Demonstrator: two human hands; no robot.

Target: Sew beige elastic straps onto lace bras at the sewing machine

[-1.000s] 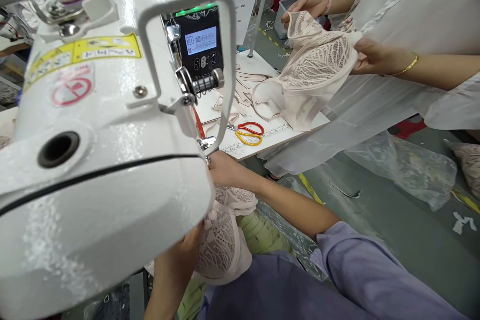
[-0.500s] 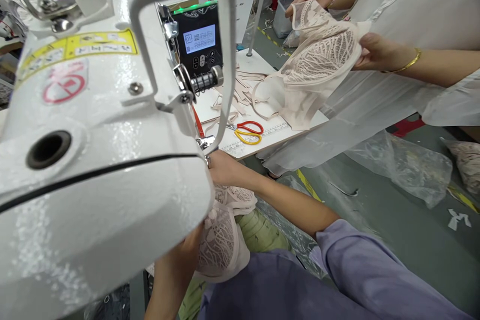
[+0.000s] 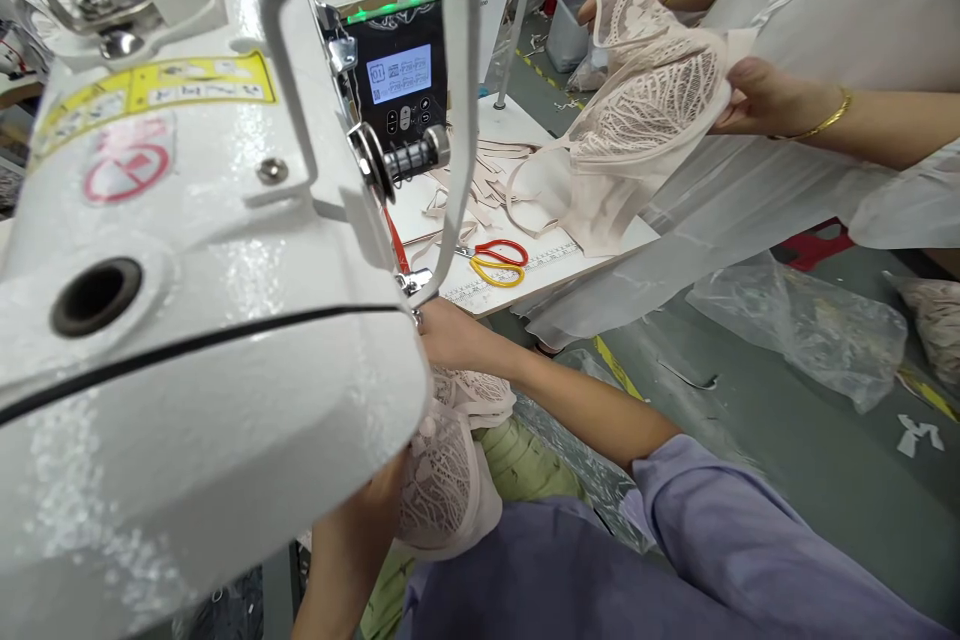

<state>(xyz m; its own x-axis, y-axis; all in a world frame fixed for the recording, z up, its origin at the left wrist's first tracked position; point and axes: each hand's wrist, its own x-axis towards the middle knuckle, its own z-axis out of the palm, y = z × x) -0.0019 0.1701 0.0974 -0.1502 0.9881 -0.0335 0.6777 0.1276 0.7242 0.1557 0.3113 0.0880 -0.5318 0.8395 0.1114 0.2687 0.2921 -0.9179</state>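
Observation:
A white sewing machine (image 3: 195,250) fills the left half of the view and hides most of both my hands. My right hand (image 3: 450,335) reaches in under the machine's head, beside the needle area, resting on pink lace fabric (image 3: 442,475); its fingers are hidden. My left hand (image 3: 379,500) shows only as a wrist below the machine, against the same lace piece that hangs off the table edge. A co-worker in white stands at the right and holds up another pink lace garment (image 3: 645,110) with both hands.
Red and yellow scissors (image 3: 499,262) lie on the white table (image 3: 555,265) among pink fabric strips. The machine's control panel (image 3: 400,80) is lit. Clear plastic bags (image 3: 802,320) lie on the grey floor to the right.
The co-worker has lifted the lace garment a little higher. My hands stay under the machine head; the view has shifted slightly.

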